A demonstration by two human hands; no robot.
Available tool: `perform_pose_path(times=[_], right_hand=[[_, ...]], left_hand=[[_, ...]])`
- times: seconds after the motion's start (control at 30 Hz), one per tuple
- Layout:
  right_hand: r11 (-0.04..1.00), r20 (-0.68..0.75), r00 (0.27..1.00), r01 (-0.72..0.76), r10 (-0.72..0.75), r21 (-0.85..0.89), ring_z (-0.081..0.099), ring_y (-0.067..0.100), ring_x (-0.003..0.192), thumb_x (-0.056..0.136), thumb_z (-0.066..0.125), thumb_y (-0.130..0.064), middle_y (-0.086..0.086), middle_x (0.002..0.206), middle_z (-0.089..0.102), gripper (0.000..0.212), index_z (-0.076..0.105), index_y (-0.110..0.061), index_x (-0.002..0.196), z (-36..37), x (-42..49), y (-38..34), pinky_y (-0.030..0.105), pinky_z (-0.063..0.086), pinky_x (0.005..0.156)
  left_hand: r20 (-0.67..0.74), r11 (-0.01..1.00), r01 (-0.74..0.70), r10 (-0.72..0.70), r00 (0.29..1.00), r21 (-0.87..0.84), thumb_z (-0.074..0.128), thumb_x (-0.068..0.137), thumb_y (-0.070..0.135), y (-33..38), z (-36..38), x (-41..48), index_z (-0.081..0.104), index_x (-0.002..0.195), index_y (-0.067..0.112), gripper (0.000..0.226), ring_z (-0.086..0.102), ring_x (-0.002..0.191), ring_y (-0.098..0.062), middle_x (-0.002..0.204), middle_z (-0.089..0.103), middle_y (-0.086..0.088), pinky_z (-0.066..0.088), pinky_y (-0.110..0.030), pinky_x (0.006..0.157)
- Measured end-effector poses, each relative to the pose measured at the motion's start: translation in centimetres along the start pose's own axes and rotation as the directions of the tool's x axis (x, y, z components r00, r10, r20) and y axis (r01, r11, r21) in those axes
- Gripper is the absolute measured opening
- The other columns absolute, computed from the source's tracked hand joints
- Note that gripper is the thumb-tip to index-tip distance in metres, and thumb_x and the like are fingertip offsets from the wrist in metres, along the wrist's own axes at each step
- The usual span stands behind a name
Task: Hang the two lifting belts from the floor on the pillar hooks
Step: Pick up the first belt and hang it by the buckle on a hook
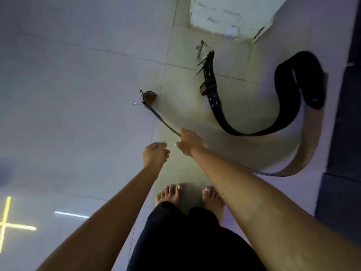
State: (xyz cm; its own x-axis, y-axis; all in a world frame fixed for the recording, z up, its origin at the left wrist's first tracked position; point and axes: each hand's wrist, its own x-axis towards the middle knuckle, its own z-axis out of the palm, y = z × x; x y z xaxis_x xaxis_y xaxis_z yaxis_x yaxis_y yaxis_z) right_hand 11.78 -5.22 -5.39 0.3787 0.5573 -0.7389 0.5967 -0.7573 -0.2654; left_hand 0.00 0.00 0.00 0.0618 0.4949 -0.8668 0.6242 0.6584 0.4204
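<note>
Two lifting belts lie on the tiled floor. The black belt (216,106) runs from its metal buckle (201,50) near the pillar down into a U and back up to the right. The tan-lined belt (310,141) stands on edge in a wide loop around it, with one end at the left (149,95). My right hand (188,142) reaches down with its fingers apart, and the fingertips are at the thin edge of the tan-lined belt. My left hand (155,154) hangs beside it, loosely curled and holding nothing. The white pillar base (230,16) is at the top.
A dark mat (341,133) borders the floor on the right. My bare feet (170,194) stand just behind the belts. A thin metal piece (258,33) leans at the pillar's right corner. Yellow light reflections (7,225) show on the tiles at lower left.
</note>
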Motion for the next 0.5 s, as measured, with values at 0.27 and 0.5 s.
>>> perform_pose_path(times=[0.27, 0.5], right_hand=[[0.986, 0.013, 0.999, 0.039, -0.042, 0.164, 0.066, 0.032, 0.089, 0.086, 0.049, -0.010, 0.010, 0.095, 0.069, 0.015, 0.062, -0.011, 0.093, -2.2, -4.4, -1.9, 0.033, 0.046, 0.068], [0.842, -0.026, 0.967, 0.234, -0.254, 0.486, 0.067, 0.032, 0.087, 0.087, 0.059, -0.008, 0.018, 0.095, 0.071, 0.009, 0.062, -0.004, 0.094, -15.3, -16.4, -6.9, 0.037, 0.054, 0.073]], left_hand=[[-0.060, 0.999, 0.041, -0.041, 0.997, -0.003, 0.057, 0.092, 0.028, 1.1, -1.9, -2.5, 0.065, 0.078, 0.012, 0.023, 0.060, 0.071, -0.024, 0.081, 0.068, -0.009, 0.055, -0.037, 0.076], [-0.092, 0.984, 0.048, -0.064, 0.994, -0.170, 0.053, 0.093, 0.036, 10.6, -6.1, -12.4, 0.064, 0.087, 0.006, 0.033, 0.061, 0.080, -0.030, 0.092, 0.066, -0.013, 0.055, -0.043, 0.080]])
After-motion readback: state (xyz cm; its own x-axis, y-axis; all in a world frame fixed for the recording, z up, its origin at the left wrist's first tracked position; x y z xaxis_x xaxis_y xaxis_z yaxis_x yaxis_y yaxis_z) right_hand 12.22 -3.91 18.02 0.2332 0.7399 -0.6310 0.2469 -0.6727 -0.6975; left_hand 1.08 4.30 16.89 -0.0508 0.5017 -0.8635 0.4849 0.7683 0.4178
